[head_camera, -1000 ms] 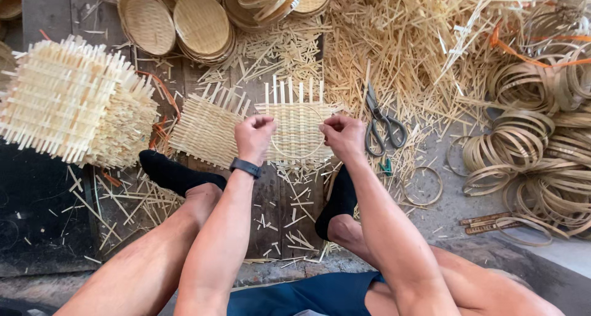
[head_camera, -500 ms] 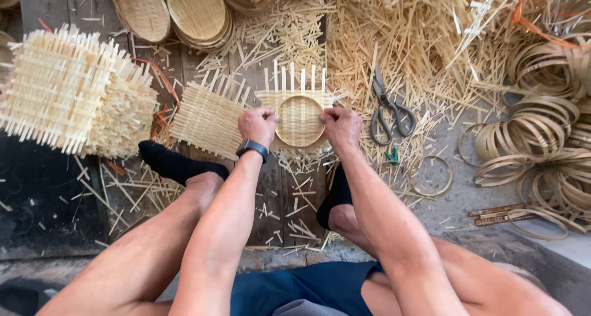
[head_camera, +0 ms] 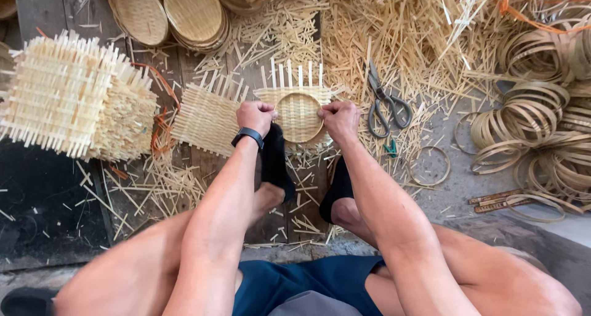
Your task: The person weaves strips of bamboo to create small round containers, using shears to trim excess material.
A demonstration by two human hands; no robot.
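Looking down on a floor strewn with bamboo slivers (head_camera: pixel 400 33), stacked square woven mats (head_camera: pixel 68 97) at left, coils of bamboo hoops (head_camera: pixel 542 131) at right, finished round baskets (head_camera: pixel 191 11) at top. Centre: a woven mat (head_camera: pixel 298 110) pressed into a round hoop, bowl already formed, strip ends untrimmed. Left hand (head_camera: pixel 255 116) and right hand (head_camera: pixel 340 119) both fisted tight on its rim. Scissors (head_camera: pixel 385 100) lying just beside. Fingertips hidden; feet partly covered by forearms.

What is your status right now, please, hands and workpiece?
Left hand and right hand both clenched on the woven bamboo mat, pressed round a hoop. Scissors beside the right hand, untouched. Nothing blocking.
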